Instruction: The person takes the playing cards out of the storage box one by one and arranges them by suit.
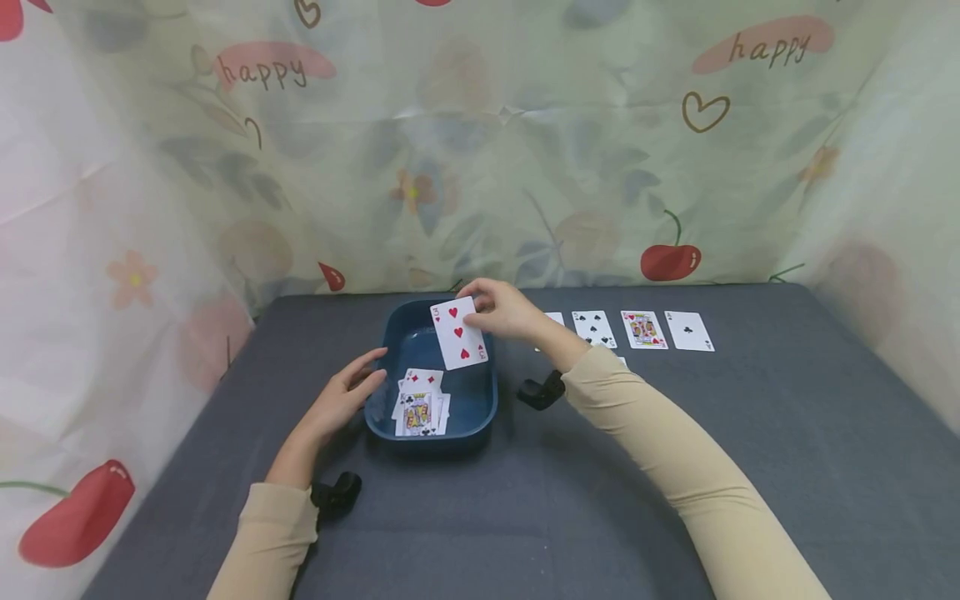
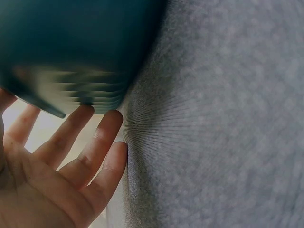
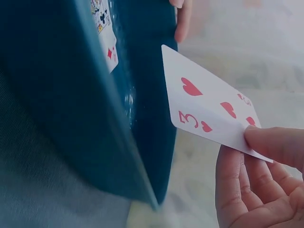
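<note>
Over the far right part of a dark blue bin (image 1: 480, 421), my right hand (image 1: 504, 310) pinches a three of hearts playing card (image 1: 457, 335) between thumb and fingers. The right wrist view shows the same card (image 3: 206, 102) tilted, face toward the camera, above the bin's rim. My left hand (image 1: 341, 400) is at the bin's left side, thumb and fingers near the rim. Its fingers (image 2: 102, 142) look extended along the outer wall in the left wrist view. Inside the bin's near end lies a loose pile of cards (image 1: 420, 408), a king of clubs on top.
Right of the bin, a row of face-up cards lies on the grey cloth-covered table (image 1: 600, 500), including a king of hearts (image 1: 643, 330) and an ace of clubs (image 1: 688, 331). My right arm partly covers the row's left end. A patterned curtain (image 1: 510, 167) stands behind.
</note>
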`<state>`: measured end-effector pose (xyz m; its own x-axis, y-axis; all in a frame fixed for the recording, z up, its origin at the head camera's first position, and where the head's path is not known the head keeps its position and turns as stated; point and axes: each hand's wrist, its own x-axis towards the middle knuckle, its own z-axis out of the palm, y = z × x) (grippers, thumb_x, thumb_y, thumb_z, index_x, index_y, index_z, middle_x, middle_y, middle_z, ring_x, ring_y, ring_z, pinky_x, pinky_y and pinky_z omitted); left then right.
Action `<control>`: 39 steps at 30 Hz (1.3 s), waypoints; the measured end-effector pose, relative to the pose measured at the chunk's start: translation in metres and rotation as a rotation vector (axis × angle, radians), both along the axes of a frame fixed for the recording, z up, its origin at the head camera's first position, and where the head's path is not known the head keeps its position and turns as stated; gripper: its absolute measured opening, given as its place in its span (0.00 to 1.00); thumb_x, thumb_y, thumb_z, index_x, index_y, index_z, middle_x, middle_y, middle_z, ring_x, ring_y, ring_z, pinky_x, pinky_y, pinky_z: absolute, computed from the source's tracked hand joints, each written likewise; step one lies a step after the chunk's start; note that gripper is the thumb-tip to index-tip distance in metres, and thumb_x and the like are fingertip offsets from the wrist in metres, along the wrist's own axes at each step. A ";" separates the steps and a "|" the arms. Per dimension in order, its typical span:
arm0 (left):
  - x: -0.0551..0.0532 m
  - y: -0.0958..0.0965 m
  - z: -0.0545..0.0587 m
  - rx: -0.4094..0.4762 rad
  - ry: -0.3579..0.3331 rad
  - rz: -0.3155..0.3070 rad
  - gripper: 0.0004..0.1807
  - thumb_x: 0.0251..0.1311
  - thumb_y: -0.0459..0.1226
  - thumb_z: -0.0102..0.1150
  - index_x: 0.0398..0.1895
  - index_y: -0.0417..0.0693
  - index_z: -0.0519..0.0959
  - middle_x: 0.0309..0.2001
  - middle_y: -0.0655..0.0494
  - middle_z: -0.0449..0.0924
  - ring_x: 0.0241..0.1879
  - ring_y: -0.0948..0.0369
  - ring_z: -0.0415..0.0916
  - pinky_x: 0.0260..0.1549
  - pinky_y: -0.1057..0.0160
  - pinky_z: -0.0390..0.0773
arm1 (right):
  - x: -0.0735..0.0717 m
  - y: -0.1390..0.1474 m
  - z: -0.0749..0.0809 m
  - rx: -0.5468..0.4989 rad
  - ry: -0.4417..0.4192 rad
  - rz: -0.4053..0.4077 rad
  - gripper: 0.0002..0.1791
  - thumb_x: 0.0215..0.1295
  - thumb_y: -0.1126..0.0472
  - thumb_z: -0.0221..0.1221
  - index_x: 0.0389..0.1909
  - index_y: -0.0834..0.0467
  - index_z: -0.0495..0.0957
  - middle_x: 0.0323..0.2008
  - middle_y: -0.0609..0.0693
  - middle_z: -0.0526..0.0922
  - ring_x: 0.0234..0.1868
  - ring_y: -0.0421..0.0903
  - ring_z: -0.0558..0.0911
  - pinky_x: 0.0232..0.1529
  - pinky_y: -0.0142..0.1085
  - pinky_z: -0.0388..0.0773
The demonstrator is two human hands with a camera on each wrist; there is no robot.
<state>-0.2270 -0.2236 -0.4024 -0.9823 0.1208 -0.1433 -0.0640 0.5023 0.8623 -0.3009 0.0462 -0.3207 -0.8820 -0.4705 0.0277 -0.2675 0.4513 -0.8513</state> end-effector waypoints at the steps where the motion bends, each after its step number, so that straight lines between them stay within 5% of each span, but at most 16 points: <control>1: 0.000 0.000 0.000 -0.001 0.003 -0.001 0.29 0.68 0.51 0.45 0.71 0.63 0.54 0.69 0.41 0.57 0.66 0.44 0.60 0.62 0.40 0.63 | 0.001 0.004 0.000 -0.006 -0.006 -0.004 0.19 0.61 0.68 0.56 0.54 0.60 0.70 0.43 0.61 0.83 0.38 0.45 0.81 0.38 0.33 0.77; 8: 0.001 -0.001 0.000 -0.001 0.013 -0.008 0.29 0.68 0.51 0.45 0.71 0.63 0.54 0.70 0.41 0.56 0.67 0.44 0.59 0.62 0.40 0.63 | 0.005 0.032 -0.001 -0.022 -0.027 -0.033 0.20 0.62 0.67 0.55 0.55 0.60 0.69 0.46 0.62 0.82 0.41 0.47 0.82 0.42 0.35 0.79; 13: 0.001 -0.002 0.000 0.005 0.014 -0.012 0.30 0.68 0.51 0.45 0.71 0.63 0.54 0.70 0.41 0.56 0.67 0.44 0.58 0.62 0.40 0.63 | 0.008 0.053 -0.004 -0.020 -0.014 -0.049 0.20 0.62 0.67 0.55 0.56 0.60 0.68 0.45 0.62 0.82 0.37 0.45 0.82 0.32 0.30 0.74; 19: 0.001 -0.002 0.000 -0.005 0.013 -0.008 0.30 0.68 0.51 0.44 0.71 0.63 0.54 0.70 0.41 0.55 0.67 0.43 0.58 0.62 0.40 0.63 | 0.013 0.078 -0.008 -0.069 -0.033 -0.079 0.21 0.62 0.68 0.55 0.57 0.62 0.68 0.42 0.64 0.81 0.33 0.41 0.80 0.38 0.31 0.77; 24: 0.001 -0.002 0.000 -0.009 0.010 -0.006 0.30 0.67 0.53 0.45 0.71 0.64 0.54 0.70 0.41 0.55 0.67 0.44 0.58 0.62 0.40 0.63 | 0.015 0.105 -0.014 -0.045 -0.020 -0.135 0.22 0.62 0.67 0.55 0.58 0.62 0.67 0.41 0.62 0.82 0.29 0.38 0.78 0.33 0.31 0.74; 34: 0.002 -0.002 0.000 -0.007 0.021 -0.016 0.30 0.67 0.53 0.44 0.71 0.63 0.54 0.70 0.41 0.56 0.67 0.44 0.58 0.62 0.40 0.63 | 0.023 0.157 -0.028 0.020 -0.060 -0.264 0.24 0.66 0.61 0.54 0.61 0.60 0.64 0.48 0.64 0.79 0.37 0.39 0.80 0.47 0.38 0.77; 39: 0.002 -0.001 -0.001 -0.004 0.024 -0.021 0.29 0.68 0.52 0.44 0.71 0.63 0.55 0.70 0.41 0.55 0.67 0.44 0.58 0.62 0.40 0.63 | 0.025 0.185 -0.039 0.051 -0.071 -0.321 0.26 0.66 0.59 0.54 0.63 0.60 0.62 0.52 0.65 0.76 0.38 0.35 0.77 0.44 0.32 0.76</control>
<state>-0.2247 -0.2249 -0.4031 -0.9827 0.1408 -0.1203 -0.0328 0.5071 0.8613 -0.2759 0.2316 -0.3596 -0.9843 -0.1677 -0.0551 -0.0460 0.5452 -0.8371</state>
